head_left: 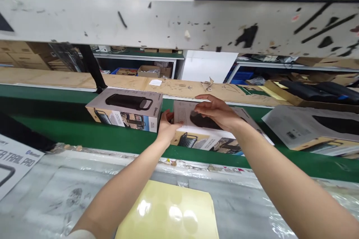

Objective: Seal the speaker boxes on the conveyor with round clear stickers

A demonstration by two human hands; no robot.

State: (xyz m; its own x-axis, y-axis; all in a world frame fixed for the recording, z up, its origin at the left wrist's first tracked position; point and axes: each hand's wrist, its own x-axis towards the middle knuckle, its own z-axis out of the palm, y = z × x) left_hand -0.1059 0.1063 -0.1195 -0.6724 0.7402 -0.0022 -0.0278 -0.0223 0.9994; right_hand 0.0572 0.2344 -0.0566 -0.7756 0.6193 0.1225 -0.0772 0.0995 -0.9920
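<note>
A printed speaker box (pixel 207 134) lies on the green conveyor belt (pixel 84 134) in the middle. My left hand (pixel 167 129) grips its left end. My right hand (pixel 217 112) lies flat on its top face, fingers pointing left. Just to the left stands a second, identical box (pixel 126 109), almost touching my left hand. A third box (pixel 314 129) lies on the belt to the right.
A yellow sheet (pixel 171 213) lies on the plastic-covered bench (pixel 70 190) in front of me. A flat printed carton (pixel 14 162) sits at the left edge. A white beam (pixel 179 22) runs overhead. Cardboard strips and shelves with boxes stand behind the belt.
</note>
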